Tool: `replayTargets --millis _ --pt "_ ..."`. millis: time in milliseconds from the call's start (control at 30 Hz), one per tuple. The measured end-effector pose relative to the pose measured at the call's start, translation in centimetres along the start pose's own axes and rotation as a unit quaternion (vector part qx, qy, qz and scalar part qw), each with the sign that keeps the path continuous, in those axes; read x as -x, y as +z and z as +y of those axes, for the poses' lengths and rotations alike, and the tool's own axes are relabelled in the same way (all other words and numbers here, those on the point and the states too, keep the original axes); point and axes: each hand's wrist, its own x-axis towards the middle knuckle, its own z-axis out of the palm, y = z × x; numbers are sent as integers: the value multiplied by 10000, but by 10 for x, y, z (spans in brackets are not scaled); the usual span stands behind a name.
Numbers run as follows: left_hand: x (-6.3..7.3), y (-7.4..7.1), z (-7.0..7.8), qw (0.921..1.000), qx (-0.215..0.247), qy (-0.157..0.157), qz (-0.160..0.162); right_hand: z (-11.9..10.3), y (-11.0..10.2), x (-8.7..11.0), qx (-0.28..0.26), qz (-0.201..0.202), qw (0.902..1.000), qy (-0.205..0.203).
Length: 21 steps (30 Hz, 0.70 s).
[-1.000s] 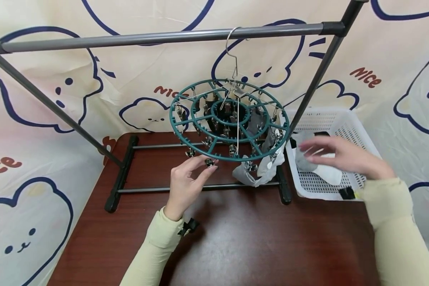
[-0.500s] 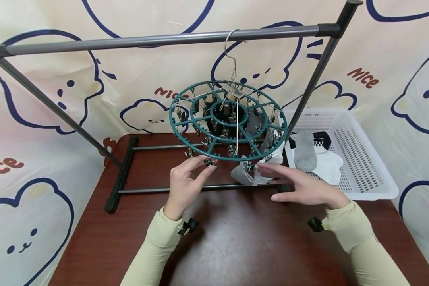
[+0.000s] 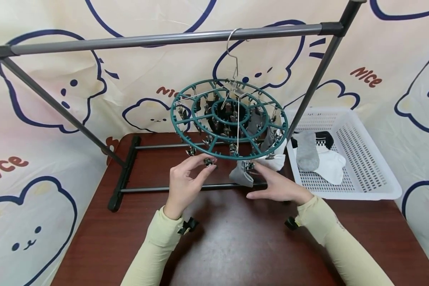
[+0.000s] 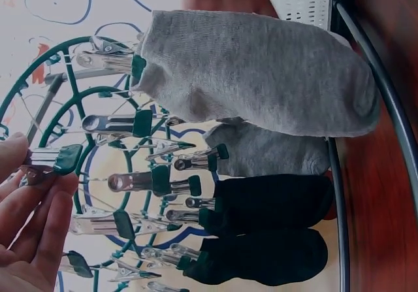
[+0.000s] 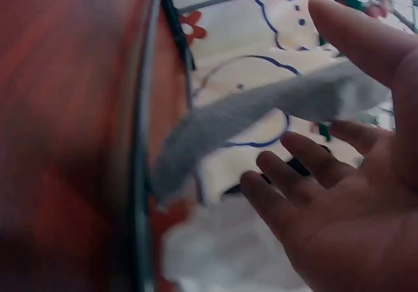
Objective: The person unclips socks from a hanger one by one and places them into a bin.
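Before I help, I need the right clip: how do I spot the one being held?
Find the rack, then the round green hanger hooked on it. At the hanger's near edge, left of the nearest gray sock, is a metal clip. Unlike its neighbours, it is pinched in the left hand.

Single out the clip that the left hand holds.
The empty, green-tipped metal clip, pinched by the left hand; the other clips hang outside that hand's grasp.
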Motion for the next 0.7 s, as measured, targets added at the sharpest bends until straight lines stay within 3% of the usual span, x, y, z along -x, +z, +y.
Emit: replayTargets --millis 67,100,233,333,600,700 --pt "0 0 0 10000 7 15 -4 1 7 -5 -10 -57 9997 227" --pt "0 0 0 10000 -6 27 -2 2 11 -8 -139 -103 9998 140" --pt "0 1 -1 10000 13 33 14 5 25 -19 -605 -248 9968 -450" --pt "0 1 -1 10000 38 19 18 9 33 -24 -1133 -419 9887 -891" --pt "1 1 -2 10000 50 44 28 8 36 -21 -1684 -456 9831 -557" --pt "1 1 -3 9999 96 -1 -36 7 36 -19 -1605 -325 9853 -491"
